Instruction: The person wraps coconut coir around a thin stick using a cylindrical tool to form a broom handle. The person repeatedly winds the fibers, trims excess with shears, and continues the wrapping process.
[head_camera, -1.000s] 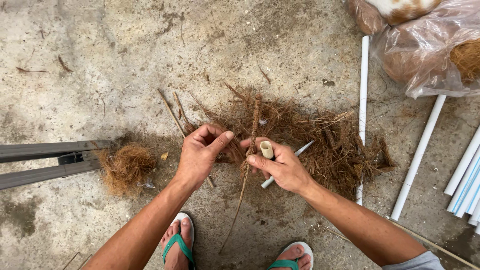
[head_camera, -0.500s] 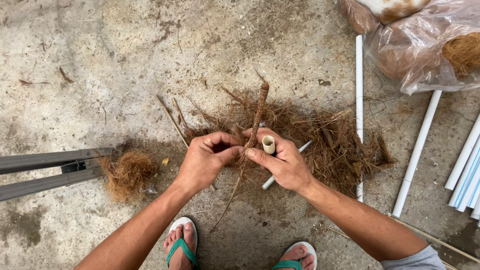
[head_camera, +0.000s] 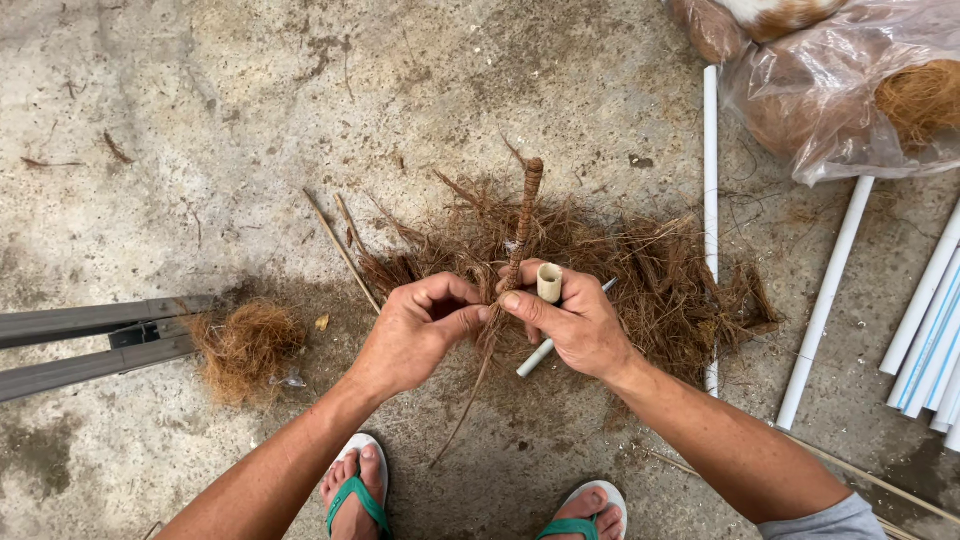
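My right hand (head_camera: 570, 325) grips a short white pipe (head_camera: 548, 283), whose cream open end sticks up between thumb and fingers and whose lower end shows below the hand. A twisted rope of brown coconut fibre (head_camera: 525, 210) rises from my hands, pointing away from me. My left hand (head_camera: 420, 330) pinches loose strands at the rope's base, next to my right thumb. A few long fibres hang down from my fingers. Below both hands lies a wide heap of brown fibre (head_camera: 650, 280) on the concrete floor.
A small fibre tuft (head_camera: 245, 345) lies left, beside grey metal bars (head_camera: 90, 345). White pipes (head_camera: 711, 170) lie on the right, with more (head_camera: 925, 330) at the edge. A clear plastic bag (head_camera: 850, 90) of coconut husk sits top right. My feet in green sandals (head_camera: 355, 495) are below.
My hands have drawn closer together on the rope's base, and the twisted rope now stands straighter and longer above them. The view has shifted slightly.
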